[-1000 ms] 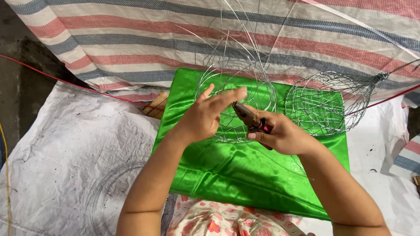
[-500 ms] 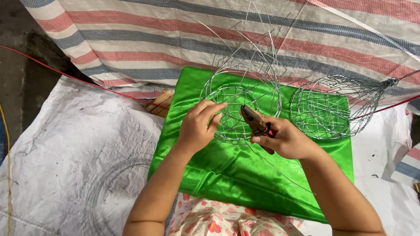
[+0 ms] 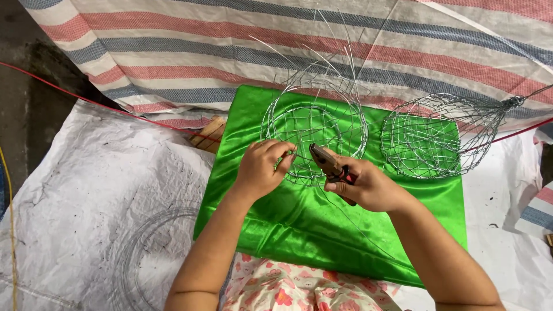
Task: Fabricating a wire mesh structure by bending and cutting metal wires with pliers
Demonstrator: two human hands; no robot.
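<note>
Item, far left of the frame: thin red cord (image 3: 69, 87) running diagonally over dark ground, above a crumpled white woven plastic sheet (image 3: 86, 196) that fills the lower left. Item, across the top: red, blue and white striped woven tarpaulin (image 3: 230, 46). Item, centre: shiny green satin cloth (image 3: 288, 219) spread flat, with a piece of pale wood (image 3: 208, 132) showing at its upper left edge. Item, left hand (image 3: 262, 170): curled, fingertips pinched on a strand at the near left rim of the unfinished round wire-mesh basket (image 3: 314, 129). That basket lies on the upper middle of the cloth, loose wire ends standing up from its rim. Item, right hand (image 3: 368, 184): closed around red-and-black-handled metal pliers (image 3: 328, 164), nose pointing up-left to the basket's near rim, just beside the left fingertips. Item, right: finished wire-mesh basket (image 3: 426, 138) on its side, wires gathered into a twisted knot at the upper right. Item, bottom centre: floral-print fabric (image 3: 276, 288) below the cloth.
</note>
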